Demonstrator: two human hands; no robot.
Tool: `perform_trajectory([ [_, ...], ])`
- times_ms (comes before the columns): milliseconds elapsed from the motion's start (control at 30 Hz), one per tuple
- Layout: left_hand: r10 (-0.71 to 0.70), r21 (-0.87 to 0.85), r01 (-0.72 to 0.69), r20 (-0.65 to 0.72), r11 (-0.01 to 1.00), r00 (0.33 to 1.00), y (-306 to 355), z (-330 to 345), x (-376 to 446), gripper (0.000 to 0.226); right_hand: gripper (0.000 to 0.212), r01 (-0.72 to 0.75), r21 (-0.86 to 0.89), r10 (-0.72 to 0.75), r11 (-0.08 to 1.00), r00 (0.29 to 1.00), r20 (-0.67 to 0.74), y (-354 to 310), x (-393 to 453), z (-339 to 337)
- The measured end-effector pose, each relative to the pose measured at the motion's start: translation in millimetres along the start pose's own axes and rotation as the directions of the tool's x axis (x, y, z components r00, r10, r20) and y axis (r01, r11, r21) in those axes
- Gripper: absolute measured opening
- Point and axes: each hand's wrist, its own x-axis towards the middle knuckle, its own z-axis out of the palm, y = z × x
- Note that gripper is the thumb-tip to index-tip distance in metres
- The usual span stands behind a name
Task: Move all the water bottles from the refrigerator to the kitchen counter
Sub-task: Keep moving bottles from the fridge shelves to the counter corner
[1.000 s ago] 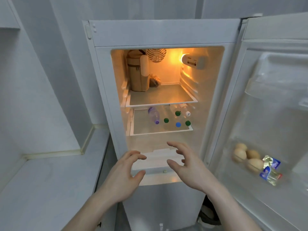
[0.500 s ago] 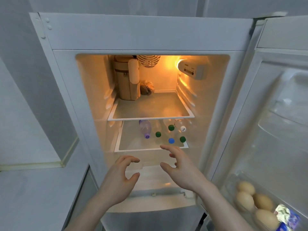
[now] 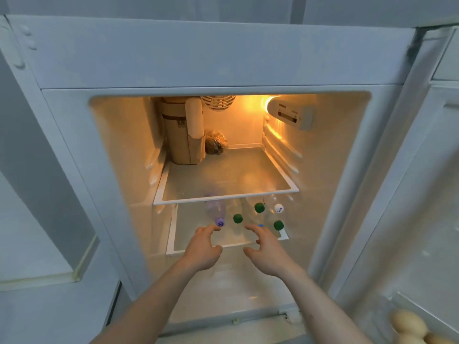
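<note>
Fingers [image 3: 250, 228] on both hands are spread and loosely bent, not gripping anything. From there, biggest stuff first.

Big white refrigerator [image 3: 211, 53] fills the view, its door swung open to the right, warm yellow light glowing in the top right corner. Grey kitchen counter [image 3: 37, 311] sits off to the left, well apart from the bottles.

Inside, the upper glass shelf with a white rim [image 3: 223, 198] holds a tall beige zippered pouch [image 3: 180, 137] in the back left corner, with a small dark crinkly bag [image 3: 215, 142] just beside it. The lower glass shelf [image 3: 193, 248] is where the clear plastic water bottles [image 3: 215, 209] are, lying on their sides with caps toward the front: one purple cap [image 3: 220, 222], three green caps [image 3: 237, 218], one white cap [image 3: 278, 208], and a blue cap [image 3: 260, 225] mostly hidden behind a fingertip. They're clustered in the middle and right of that shelf.

Left hand [image 3: 202, 248] hovers at the shelf's front edge, its fingertips right by the purple cap; can't tell if they touch it. Right hand [image 3: 267, 252] reaches in just beside it, fingertips at the blue cap.

Down in the bottom right corner, a few pale brown eggs [image 3: 407, 325] sit in the door rack.
</note>
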Motion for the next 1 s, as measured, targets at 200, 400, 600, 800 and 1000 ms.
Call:
perform_trajectory([
  [200,-0.036,0.039,0.033,0.059,0.999,0.998,2.4,6.0,50.8,0.061,0.072,-0.039,-0.147,0.048,0.988,0.997,0.062,-4.4,67.5,24.1],
  [400,-0.074,0.141,0.058,0.112,0.988,0.991,5.2,12.9,78.1,0.065,0.079,-0.093,-0.232,0.123,0.968,0.985,0.118,-2.0,119.1,39.9],
  [600,-0.093,0.169,0.066,0.157,0.983,0.983,7.0,5.3,90.5,0.06,0.079,-0.112,-0.319,0.156,0.941,0.981,0.115,-5.7,148.8,40.8],
  [800,-0.118,0.097,0.113,0.05,0.989,0.992,-4.9,3.8,67.0,0.042,0.057,-0.081,-0.381,0.148,0.921,0.978,0.15,-5.3,141.6,47.3],
  [1000,-0.086,-0.004,0.088,-0.226,0.996,0.97,-4.1,1.7,24.6,0.028,0.042,-0.009,-0.323,0.037,0.946,0.996,0.081,0.1,113.4,69.6],
])
